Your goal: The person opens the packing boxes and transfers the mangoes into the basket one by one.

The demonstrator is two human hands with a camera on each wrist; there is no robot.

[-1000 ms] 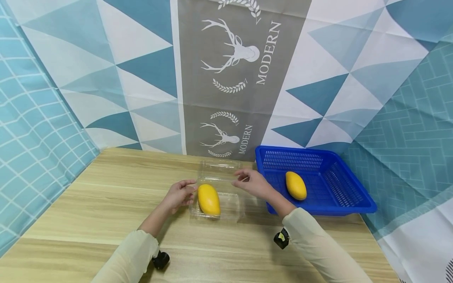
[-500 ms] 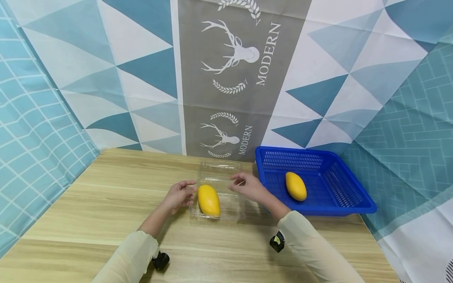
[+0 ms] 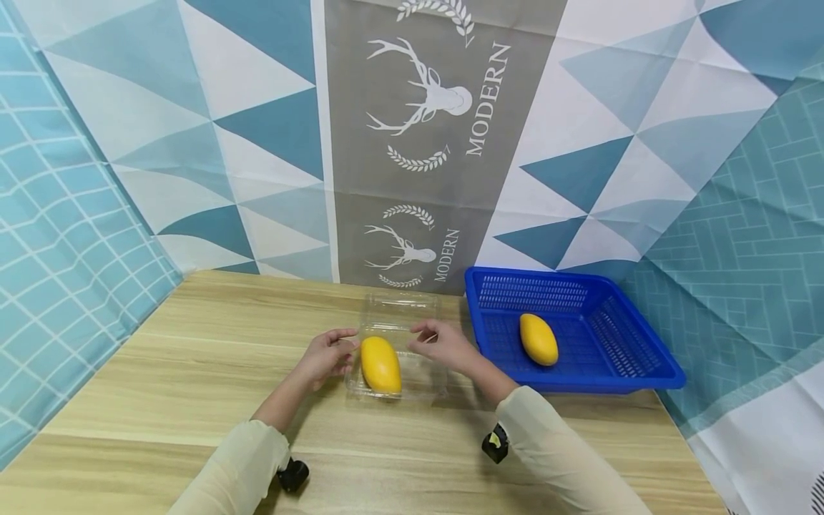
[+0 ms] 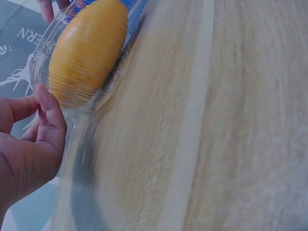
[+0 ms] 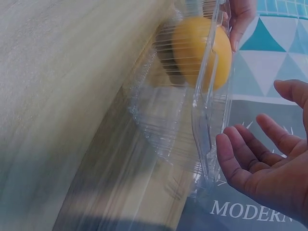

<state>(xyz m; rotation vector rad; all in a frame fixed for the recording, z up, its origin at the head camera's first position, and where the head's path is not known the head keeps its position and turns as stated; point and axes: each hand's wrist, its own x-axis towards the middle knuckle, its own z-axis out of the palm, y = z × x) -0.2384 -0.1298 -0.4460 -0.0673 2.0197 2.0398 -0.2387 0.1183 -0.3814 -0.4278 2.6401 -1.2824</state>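
Mango [image 3: 380, 365] in the clear box [image 3: 421, 386], just right of the fingers of the left hand [image 3: 325, 355]; lid [image 3: 400, 307] laid back beyond them. An uneven tug there could tip the light box, rolling the mango rightward. Left thumb and forefinger pinch the rim; the right hand [image 3: 445, 345] hovers, fingers parted, loosely bent, grasping nothing.

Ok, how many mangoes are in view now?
2: one mango in the left half of the open clear box, another mango in the blue basket.
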